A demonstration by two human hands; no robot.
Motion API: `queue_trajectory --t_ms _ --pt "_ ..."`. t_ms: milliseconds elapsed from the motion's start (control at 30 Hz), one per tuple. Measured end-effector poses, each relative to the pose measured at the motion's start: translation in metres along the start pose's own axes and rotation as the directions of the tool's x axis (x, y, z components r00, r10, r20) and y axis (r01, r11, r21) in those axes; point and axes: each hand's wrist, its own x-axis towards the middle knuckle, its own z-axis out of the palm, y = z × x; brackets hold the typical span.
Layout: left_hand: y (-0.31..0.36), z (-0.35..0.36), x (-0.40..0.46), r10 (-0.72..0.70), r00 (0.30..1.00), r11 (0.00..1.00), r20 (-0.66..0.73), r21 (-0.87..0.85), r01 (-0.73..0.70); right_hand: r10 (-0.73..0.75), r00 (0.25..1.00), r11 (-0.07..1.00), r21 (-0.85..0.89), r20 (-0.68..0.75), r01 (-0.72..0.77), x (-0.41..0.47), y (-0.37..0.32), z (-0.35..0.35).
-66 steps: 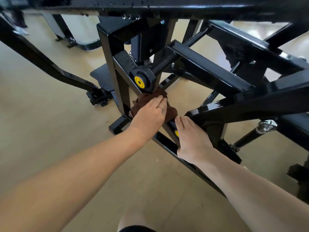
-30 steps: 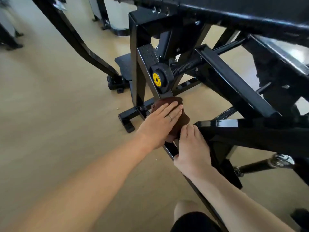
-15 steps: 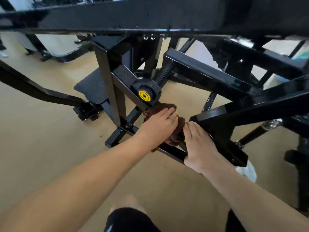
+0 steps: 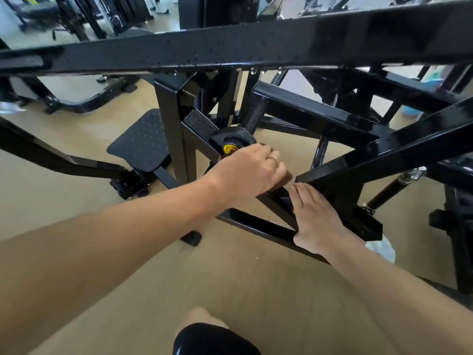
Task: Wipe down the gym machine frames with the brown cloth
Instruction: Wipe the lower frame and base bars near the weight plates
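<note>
Now the left hand (image 4: 249, 172) curls round the brown cloth (image 4: 284, 179) on the slanted frame bar (image 4: 277, 204); the right hand (image 4: 316, 219) rests flat below. Better to press firmly and follow the bar's whole length.

A tan floor (image 4: 64, 201) is shown throughout. A white bag (image 4: 382, 248) is seen on it at right; further gym equipment (image 4: 84, 19) is visible beyond, upper left.

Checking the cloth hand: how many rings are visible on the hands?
1: a ring on a finger of the left hand, which grips the brown cloth. The right hand shows none; undersides are hidden.
</note>
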Motion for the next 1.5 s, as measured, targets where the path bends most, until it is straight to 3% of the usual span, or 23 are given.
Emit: queue_trajectory --t_ms 67,133,200,267,333,400,500,600,700,800,867,967,1033,1067,1133,1233,1300,1400,1500 --pt "-0.020 -0.006 -0.004 -0.109 0.978 0.992 -0.179 -0.078 0.096 0.000 1.000 1.000 0.003 0.005 0.000 0.000 0.000 -0.001" --pt "-0.036 -0.002 -0.008 -0.290 0.931 0.932 -0.220 -0.285 0.223 -0.001 1.000 1.000 0.010 0.009 0.001 0.000 0.000 -0.002" --pt "-0.049 0.004 -0.013 -0.457 0.888 0.718 -0.058 -0.613 0.330 0.006 1.000 1.000 0.026 0.008 -0.006 -0.001 -0.001 -0.003" --pt "-0.053 0.018 -0.015 -0.518 0.848 0.482 0.107 -0.783 0.393 0.017 1.000 1.000 0.026 0.001 -0.017 0.000 -0.001 -0.002" --pt "-0.048 0.025 -0.016 -0.548 0.832 0.414 0.081 -0.838 0.354 0.022 1.000 1.000 0.021 0.009 -0.022 0.000 -0.001 -0.001" --pt "-0.036 0.029 -0.014 -0.534 0.845 0.516 -0.037 -0.806 0.291 0.028 1.000 0.999 0.017 0.002 -0.028 -0.001 -0.002 0.000" --pt "-0.021 0.033 -0.005 -0.432 0.894 0.768 -0.117 -0.567 0.297 0.026 1.000 0.999 0.022 0.001 -0.026 0.000 -0.003 -0.002" --pt "-0.018 0.039 -0.001 -0.444 0.886 0.812 -0.131 -0.478 0.336 0.037 0.999 0.998 0.051 0.002 -0.037 -0.002 -0.002 -0.002" --pt "-0.020 0.043 -0.006 -0.485 0.853 0.765 -0.194 -0.567 0.306 0.035 0.999 0.995 0.097 0.001 -0.035 -0.002 0.000 -0.005" --pt "-0.018 0.042 -0.008 -0.680 0.718 0.513 -0.146 -0.795 0.324 0.052 0.999 0.989 0.141 0.009 -0.053 -0.001 0.000 -0.009" --pt "-0.015 0.043 -0.006 -0.792 0.611 0.273 -0.006 -0.897 0.346 0.065 0.998 0.988 0.142 0.005 -0.065 0.002 -0.003 -0.011" --pt "-0.013 0.045 -0.001 -0.885 0.405 -0.134 0.231 -0.958 0.254 0.092 0.996 0.990 0.111 0.009 -0.092 0.016 -0.014 -0.015" --pt "-0.009 0.041 0.005 -0.895 0.324 -0.245 0.308 -0.944 0.220 0.100 0.993 0.978 0.176 0.064 -0.110 0.028 -0.026 -0.017" --pt "-0.005 0.040 0.007 -0.905 0.304 -0.231 0.298 -0.944 0.238 0.099 0.991 0.971 0.209 0.088 -0.116 0.034 -0.032 -0.017" --pt "-0.001 0.039 0.008 -0.921 0.347 -0.062 0.176 -0.946 0.318 0.107 0.988 0.967 0.220 0.112 -0.130 0.044 -0.042 -0.013" --pt "-0.004 0.044 0.004 -0.806 0.586 0.387 -0.082 -0.822 0.418 0.119 0.986 0.981 0.141 0.120 -0.136 0.048 -0.048 -0.005" --pt "-0.002 0.045 0.004 -0.702 0.699 0.600 -0.138 -0.642 0.476 0.119 0.986 0.984 0.118 0.116 -0.133 0.046 -0.049 -0.002" --pt "0.004 0.044 0.008 -0.568 0.812 0.780 -0.131 -0.398 0.482 0.107 0.988 0.988 0.097 0.109 -0.118 0.044 -0.046 -0.002" --pt "0.008 0.047 0.008 -0.404 0.910 0.908 -0.097 -0.166 0.386 0.082 0.992 0.993 0.074 0.091 -0.089 0.041 -0.046 -0.002"
